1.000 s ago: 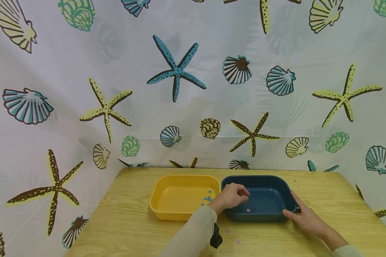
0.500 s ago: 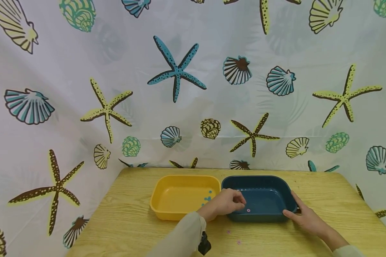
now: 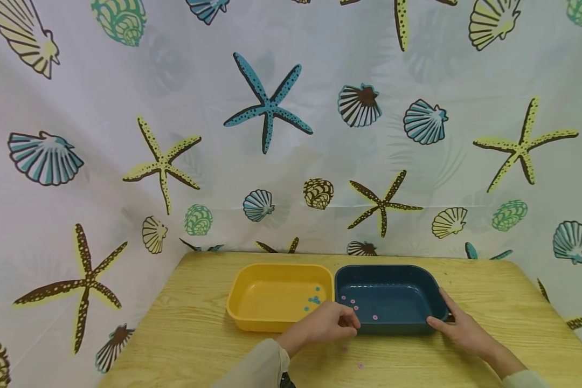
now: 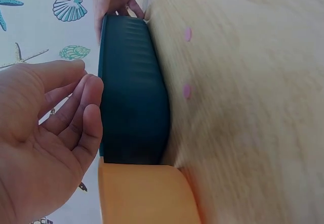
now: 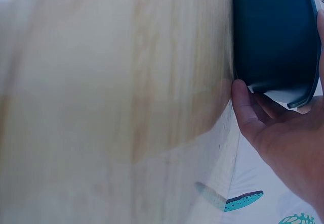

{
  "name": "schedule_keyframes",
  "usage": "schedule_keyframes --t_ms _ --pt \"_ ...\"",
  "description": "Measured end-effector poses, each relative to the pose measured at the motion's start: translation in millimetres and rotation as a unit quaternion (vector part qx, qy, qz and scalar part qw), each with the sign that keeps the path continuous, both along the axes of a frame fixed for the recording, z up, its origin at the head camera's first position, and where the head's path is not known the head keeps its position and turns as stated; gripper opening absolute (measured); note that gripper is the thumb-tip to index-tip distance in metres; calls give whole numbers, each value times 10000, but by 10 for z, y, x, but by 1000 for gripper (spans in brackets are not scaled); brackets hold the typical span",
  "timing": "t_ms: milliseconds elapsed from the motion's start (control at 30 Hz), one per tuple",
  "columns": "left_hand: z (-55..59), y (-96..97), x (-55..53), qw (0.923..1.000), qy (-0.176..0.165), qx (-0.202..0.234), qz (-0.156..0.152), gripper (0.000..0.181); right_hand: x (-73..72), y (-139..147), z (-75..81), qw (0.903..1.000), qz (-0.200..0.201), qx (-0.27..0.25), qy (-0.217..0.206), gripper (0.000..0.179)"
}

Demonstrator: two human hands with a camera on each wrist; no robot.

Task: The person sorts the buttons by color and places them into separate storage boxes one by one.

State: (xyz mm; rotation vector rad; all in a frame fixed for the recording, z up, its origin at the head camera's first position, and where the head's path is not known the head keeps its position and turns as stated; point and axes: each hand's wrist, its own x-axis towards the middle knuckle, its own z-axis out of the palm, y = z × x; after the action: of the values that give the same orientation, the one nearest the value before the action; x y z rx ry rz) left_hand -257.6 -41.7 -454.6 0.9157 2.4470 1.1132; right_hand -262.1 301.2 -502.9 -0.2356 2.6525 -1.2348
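My left hand (image 3: pixel 324 325) hovers over the front left corner of a dark blue tray (image 3: pixel 393 327), fingers loosely bent. Thumb and forefinger tips come close together in the left wrist view, with nothing visible between them. Two small pink ring-like discs lie on the table in front of the tray, a nearer disc (image 3: pixel 360 365) and a farther disc (image 4: pixel 187 91). Several similar pink discs (image 3: pixel 375 317) are inside the dark blue tray. My right hand (image 3: pixel 463 328) grips that tray's right end, thumb (image 5: pixel 242 90) at its front side and fingers round the end.
A yellow tray (image 3: pixel 252 325) stands directly left of the dark blue one, with several small blue discs (image 3: pixel 315 299) in its right part. Both trays sit on a wood-grain table (image 3: pixel 189 345). A white curtain (image 3: pixel 300 231) printed with shells and starfish surrounds the table's back and sides.
My left hand has drawn back from above the dark blue tray, toward the front and left, uncovering pink discs at its left end. The right hand keeps its grip on the tray.
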Motion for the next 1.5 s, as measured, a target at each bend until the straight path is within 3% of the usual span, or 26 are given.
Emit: schedule_keyframes --t_ms 233,600,833,967,1067,1333,1500 --pt "-120 -94 61 9995 233 -217 79 8 6 4 4 10000 -21 34 45 89" --pt "-309 -113 136 9981 154 -557 205 17 2 6 -2 10000 -13 51 11 89" --pt "-441 -95 172 9943 694 -779 209 18 3 3 0 10000 -5 -21 19 89" --pt "-451 -103 182 9893 1154 -882 111 3 2 2 -4 10000 -10 -36 58 89" --pt "-464 -106 180 9866 1333 -938 98 10 3 2 -5 10000 -15 -35 68 89" --pt "-499 -97 174 9849 1362 -1062 119 5 3 -1 -4 10000 -6 -62 49 89" --pt "-486 -80 186 9855 1140 -1233 234 6 2 -1 -3 10000 -10 -52 61 89"
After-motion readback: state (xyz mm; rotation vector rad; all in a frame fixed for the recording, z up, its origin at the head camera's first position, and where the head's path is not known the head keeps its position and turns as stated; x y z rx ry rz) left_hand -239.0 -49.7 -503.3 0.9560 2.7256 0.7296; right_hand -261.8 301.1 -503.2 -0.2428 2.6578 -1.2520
